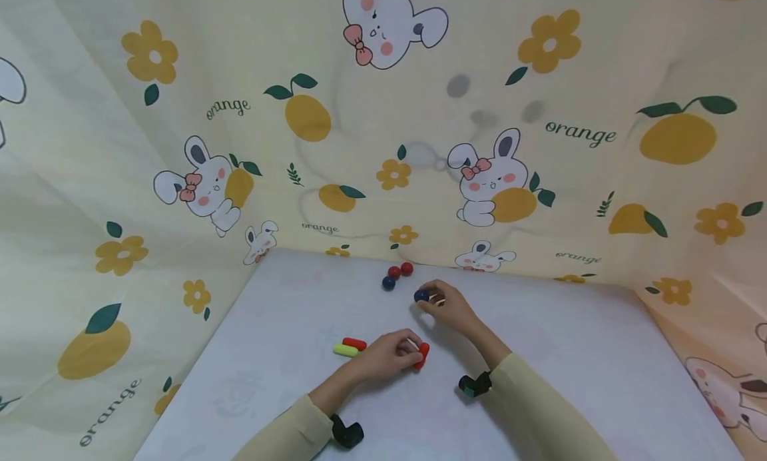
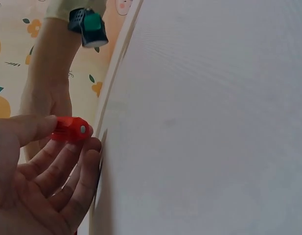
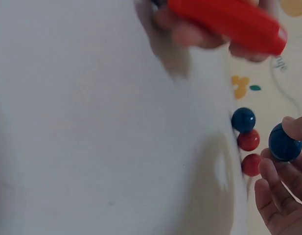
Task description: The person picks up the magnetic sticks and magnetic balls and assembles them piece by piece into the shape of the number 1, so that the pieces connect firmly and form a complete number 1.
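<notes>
My left hand (image 1: 388,356) pinches a red rod (image 1: 423,354) between thumb and fingers, above the white table. In the left wrist view this red rod (image 2: 67,128) shows a small grey dot on its end. Farther back and to the right, my right hand (image 1: 451,309) holds a dark blue ball (image 1: 421,296) at its fingertips. The right wrist view shows the blue ball (image 3: 285,143) pinched by the thumb and fingers, apart from the red rod (image 3: 229,22) in the other hand.
Behind the left hand lie another red rod (image 1: 354,344) and a yellow-green rod (image 1: 345,350), side by side. Near the table's back edge sit a blue ball (image 1: 389,284) and two red balls (image 1: 407,268). A printed curtain (image 1: 371,114) surrounds the white table (image 1: 287,301).
</notes>
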`<state>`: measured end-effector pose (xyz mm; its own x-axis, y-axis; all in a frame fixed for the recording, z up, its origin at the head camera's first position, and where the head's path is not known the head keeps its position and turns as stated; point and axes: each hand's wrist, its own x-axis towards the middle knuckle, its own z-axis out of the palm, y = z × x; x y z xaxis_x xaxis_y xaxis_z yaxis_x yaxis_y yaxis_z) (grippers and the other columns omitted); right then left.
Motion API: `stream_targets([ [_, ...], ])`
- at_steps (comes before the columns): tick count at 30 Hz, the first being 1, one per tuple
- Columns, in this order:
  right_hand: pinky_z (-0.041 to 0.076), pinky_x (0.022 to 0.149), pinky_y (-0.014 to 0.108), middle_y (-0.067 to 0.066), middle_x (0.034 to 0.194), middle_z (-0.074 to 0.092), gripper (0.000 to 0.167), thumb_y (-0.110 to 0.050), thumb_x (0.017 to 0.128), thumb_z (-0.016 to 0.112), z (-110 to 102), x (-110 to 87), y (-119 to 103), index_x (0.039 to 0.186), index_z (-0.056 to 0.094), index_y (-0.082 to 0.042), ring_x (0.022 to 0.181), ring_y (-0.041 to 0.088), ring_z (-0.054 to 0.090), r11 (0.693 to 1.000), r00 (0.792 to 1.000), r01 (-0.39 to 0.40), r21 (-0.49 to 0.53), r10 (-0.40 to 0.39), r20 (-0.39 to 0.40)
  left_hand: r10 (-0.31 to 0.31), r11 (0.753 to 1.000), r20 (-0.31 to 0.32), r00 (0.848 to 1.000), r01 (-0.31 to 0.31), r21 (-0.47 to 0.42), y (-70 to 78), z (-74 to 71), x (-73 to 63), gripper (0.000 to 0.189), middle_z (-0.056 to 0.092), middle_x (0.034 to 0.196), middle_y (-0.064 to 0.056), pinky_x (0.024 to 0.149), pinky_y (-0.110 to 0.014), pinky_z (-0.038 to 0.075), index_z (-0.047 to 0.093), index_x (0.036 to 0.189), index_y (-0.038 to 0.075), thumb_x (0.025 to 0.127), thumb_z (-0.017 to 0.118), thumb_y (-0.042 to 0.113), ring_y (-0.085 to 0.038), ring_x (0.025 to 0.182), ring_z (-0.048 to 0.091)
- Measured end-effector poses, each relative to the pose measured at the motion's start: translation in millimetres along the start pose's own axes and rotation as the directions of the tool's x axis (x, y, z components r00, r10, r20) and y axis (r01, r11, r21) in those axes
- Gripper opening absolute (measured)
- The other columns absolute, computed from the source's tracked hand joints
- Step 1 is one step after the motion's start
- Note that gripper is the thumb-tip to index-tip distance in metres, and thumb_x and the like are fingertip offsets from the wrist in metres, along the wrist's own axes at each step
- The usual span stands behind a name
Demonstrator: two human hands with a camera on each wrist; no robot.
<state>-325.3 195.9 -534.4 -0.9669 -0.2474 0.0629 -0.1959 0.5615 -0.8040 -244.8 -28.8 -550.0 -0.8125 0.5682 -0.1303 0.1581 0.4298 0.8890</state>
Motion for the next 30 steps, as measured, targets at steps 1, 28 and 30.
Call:
stream_targets([
  [1, 0.058, 0.089, 0.037, 0.008, 0.122, 0.073, 0.037, -0.020, 0.100, 0.078, -0.6, -3.1, -0.5, 0.135, 0.067, -0.010, 0.107, 0.023, 0.068, 1.000, 1.000, 0.002, 0.008, -0.002, -0.003, -0.003, 1.000, -0.004, 1.000, 0.003, -0.005, 0.0, 0.4, 0.9, 0.015, 0.077, 0.103, 0.009, 0.085, -0.028, 0.058, 0.068, 0.121, 0.023, 0.106, 0.071, 0.024, -0.008, 0.092, 0.070],
  [28, 0.055, 0.079, 0.036, 0.012, 0.118, 0.073, 0.043, -0.035, 0.103, 0.075, -3.5, -61.8, 11.6, 0.141, 0.066, -0.020, 0.097, 0.025, 0.067, 0.957, 0.996, -0.090, 0.274, 0.082, 0.042, -0.119, 0.992, -0.069, 0.990, 0.117, -0.041, 2.4, 8.6, 10.6, 0.026, 0.075, 0.094, 0.008, 0.078, -0.029, 0.055, 0.074, 0.125, 0.016, 0.104, 0.073, 0.033, -0.014, 0.083, 0.064],
  [30, 0.054, 0.079, 0.037, 0.013, 0.118, 0.074, 0.043, -0.036, 0.103, 0.074, -2.4, -63.4, 14.2, 0.142, 0.065, -0.020, 0.096, 0.026, 0.067, 0.949, 0.994, -0.110, 0.297, 0.096, 0.061, -0.133, 0.990, -0.072, 0.989, 0.129, -0.058, 3.1, 8.9, 12.0, 0.026, 0.075, 0.092, 0.007, 0.077, -0.029, 0.055, 0.074, 0.123, 0.016, 0.104, 0.074, 0.033, -0.015, 0.082, 0.064],
])
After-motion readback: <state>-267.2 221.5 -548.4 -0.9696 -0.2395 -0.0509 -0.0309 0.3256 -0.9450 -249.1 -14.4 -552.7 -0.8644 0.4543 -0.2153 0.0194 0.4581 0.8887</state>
